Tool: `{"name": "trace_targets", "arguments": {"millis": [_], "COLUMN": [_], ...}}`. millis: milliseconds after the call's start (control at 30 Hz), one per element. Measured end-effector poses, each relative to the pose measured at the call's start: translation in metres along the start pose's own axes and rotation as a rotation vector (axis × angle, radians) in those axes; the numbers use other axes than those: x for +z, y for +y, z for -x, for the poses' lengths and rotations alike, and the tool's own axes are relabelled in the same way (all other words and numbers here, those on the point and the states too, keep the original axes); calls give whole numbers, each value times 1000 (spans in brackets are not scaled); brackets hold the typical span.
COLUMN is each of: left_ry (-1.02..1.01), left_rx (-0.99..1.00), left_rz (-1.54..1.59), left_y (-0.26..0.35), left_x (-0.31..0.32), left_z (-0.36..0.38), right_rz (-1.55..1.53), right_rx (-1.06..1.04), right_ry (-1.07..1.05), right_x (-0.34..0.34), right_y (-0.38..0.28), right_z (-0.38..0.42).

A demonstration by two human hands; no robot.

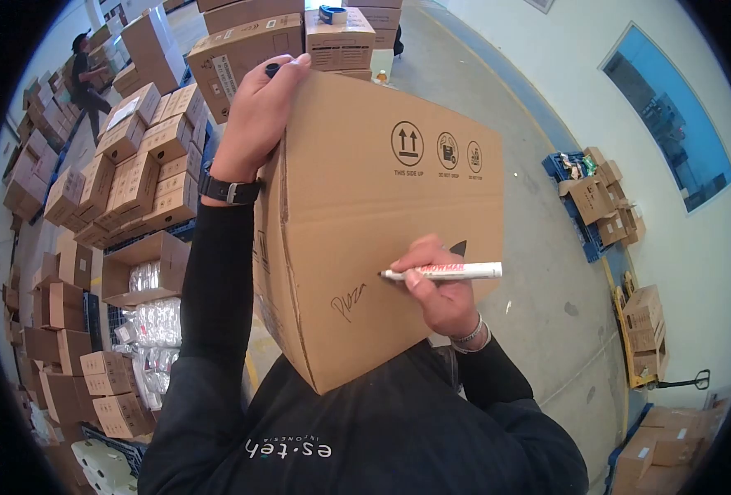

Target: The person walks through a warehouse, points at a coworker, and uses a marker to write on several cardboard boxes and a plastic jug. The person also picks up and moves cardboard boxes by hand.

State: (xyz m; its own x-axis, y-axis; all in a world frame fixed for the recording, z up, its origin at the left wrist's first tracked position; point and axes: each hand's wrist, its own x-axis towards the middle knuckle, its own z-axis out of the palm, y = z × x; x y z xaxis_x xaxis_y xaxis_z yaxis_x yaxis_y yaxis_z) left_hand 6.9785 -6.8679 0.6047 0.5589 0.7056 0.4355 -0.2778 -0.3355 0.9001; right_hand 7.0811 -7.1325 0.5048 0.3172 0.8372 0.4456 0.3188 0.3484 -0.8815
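A large brown cardboard box (pixel 365 198) is tilted up against my body, with printed handling symbols on the face toward me. My left hand (pixel 260 115) grips its upper left corner. A small black piece (pixel 273 70), which looks like a marker cap, sticks out between those fingers. In my right hand (pixel 441 289) is a white marker (pixel 464 271) with red lettering, its dark tip at the cardboard. Just left of the tip runs black handwriting (pixel 349 303) that looks like "Plaza". My right hand covers part of a dark printed mark.
Stacked cartons (pixel 139 165) stand on pallets to the left, near an open box (pixel 147 268) with silvery packs. More cartons (pixel 341 41) rise ahead, one with blue tape on top. A yellow pallet jack (pixel 642 330) carries boxes at right. Another person (pixel 87 78) walks far left.
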Motion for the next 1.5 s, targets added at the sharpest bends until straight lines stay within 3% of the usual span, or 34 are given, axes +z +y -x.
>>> {"name": "trace_targets", "arguments": {"millis": [133, 200, 500, 633, 700, 1200, 1500], "left_ry": [86, 67, 35, 49, 51, 61, 52], "left_rx": [-78, -64, -54, -68, -60, -86, -90], "left_rz": [48, 30, 31, 33, 23, 5, 25], "left_y": [14, 8, 0, -1, 1, 1, -4], "left_x": [8, 5, 1, 2, 3, 4, 0], "left_z": [9, 6, 2, 2, 3, 1, -3], "right_rz": [22, 97, 45, 29, -27, -149, -60], "right_rx": [-11, -4, 34, 6, 115, 260, 156], "right_ry": [-25, -142, -65, -142, -22, 36, 35], "right_x": [-7, -7, -7, -7, -4, -6, -11], "right_y": [2, 5, 10, 10, 11, 19, 27], "right_z": [-5, -7, -9, -8, -8, -10, -12]}}
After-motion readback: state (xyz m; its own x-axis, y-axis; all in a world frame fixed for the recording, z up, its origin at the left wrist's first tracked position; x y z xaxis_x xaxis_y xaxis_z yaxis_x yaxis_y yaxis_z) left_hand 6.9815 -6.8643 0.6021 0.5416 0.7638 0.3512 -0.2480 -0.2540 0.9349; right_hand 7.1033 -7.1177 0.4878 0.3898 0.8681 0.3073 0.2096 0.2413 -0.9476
